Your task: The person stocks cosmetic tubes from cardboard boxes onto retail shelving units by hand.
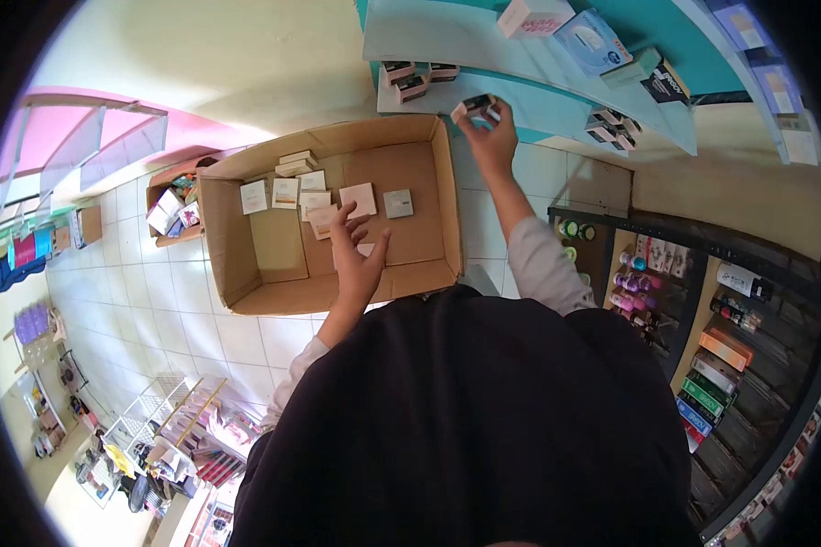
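Head view, starting from the left: a big open carton (443, 182), with pale boxes (285, 193) bunched inside, some overlapping. Over the carton's near side comes the left hand (359, 260), thumb and fingers spread apart, no box clearly in its grip; whether it touches the boxes beneath, I cannot tell. Right by its index fingertip, up and a little to the right, sits a pink box (358, 198), and further right, on its own, a grey box (398, 203). Now up past the carton's far corner, dark boxes (412, 87) stand grouped at the left end of a white shelf (543, 108). And just to their right, here's the one to watch: a small box (472, 107), dark and pale, clamped between thumb and fingers of the right hand (493, 137). It pokes out past the fingertips on the shelf side, long axis slanting from lower left to upper right, roughly crosswise to the forearm. The right hand is clearly the nearer one to the shelf; contact between box and shelf, can't tell. Further right, another cluster of boxes (613, 129) closes the row.
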Available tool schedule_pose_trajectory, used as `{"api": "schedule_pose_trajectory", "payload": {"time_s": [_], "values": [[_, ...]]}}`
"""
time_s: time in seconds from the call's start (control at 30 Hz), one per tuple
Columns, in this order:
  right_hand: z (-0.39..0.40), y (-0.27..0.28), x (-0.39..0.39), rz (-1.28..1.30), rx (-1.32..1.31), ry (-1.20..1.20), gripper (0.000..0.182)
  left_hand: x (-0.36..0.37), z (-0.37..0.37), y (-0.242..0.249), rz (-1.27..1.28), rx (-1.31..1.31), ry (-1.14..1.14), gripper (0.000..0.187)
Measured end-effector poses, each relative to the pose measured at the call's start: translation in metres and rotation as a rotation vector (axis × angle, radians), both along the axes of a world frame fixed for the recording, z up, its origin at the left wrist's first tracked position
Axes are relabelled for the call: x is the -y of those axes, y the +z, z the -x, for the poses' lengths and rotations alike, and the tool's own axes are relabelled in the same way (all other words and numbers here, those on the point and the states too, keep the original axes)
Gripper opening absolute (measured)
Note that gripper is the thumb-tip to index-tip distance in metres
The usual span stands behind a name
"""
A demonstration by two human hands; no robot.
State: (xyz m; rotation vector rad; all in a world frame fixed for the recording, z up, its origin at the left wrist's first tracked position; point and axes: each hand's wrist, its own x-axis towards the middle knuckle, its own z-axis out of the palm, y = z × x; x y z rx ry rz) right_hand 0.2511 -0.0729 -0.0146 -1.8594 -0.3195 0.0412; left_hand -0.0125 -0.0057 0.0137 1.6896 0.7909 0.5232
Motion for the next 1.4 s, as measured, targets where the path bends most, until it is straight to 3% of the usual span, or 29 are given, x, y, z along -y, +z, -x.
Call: {"api": "schedule_pose_trajectory", "payload": {"time_s": [0.17,0.23,0.37,1.03,1.07,1.17,1.3,1.4], "values": [[-0.04,-0.052,-0.021,0.092,0.13,0.004,0.062,0.006,0.034,-0.016,0.102,-0.031,0.062,0.059],[-0.042,-0.057,-0.027,0.212,0.14,-0.017,0.062,0.007,0.041,-0.016,0.142,-0.029,0.078,0.059],[-0.044,-0.07,-0.039,0.205,0.234,-0.005,0.061,0.008,0.048,-0.016,0.196,-0.042,0.107,0.058],[-0.039,-0.083,-0.043,0.137,0.25,0.005,0.073,-0.002,0.072,-0.03,0.244,-0.129,0.169,0.058],[-0.038,-0.081,-0.04,0.159,0.174,0.017,0.076,-0.003,0.074,-0.031,0.243,-0.127,0.182,0.057],[-0.031,-0.07,-0.032,0.329,0.298,-0.027,0.081,-0.006,0.083,-0.036,0.24,-0.124,0.217,0.057],[0.021,-0.052,-0.016,0.366,0.437,-0.149,0.045,-0.011,0.091,-0.041,0.257,-0.121,0.261,0.056],[0.093,-0.05,-0.034,0.375,-0.061,0.338,0.024,-0.012,0.097,-0.044,0.295,-0.129,0.29,0.056]]}}
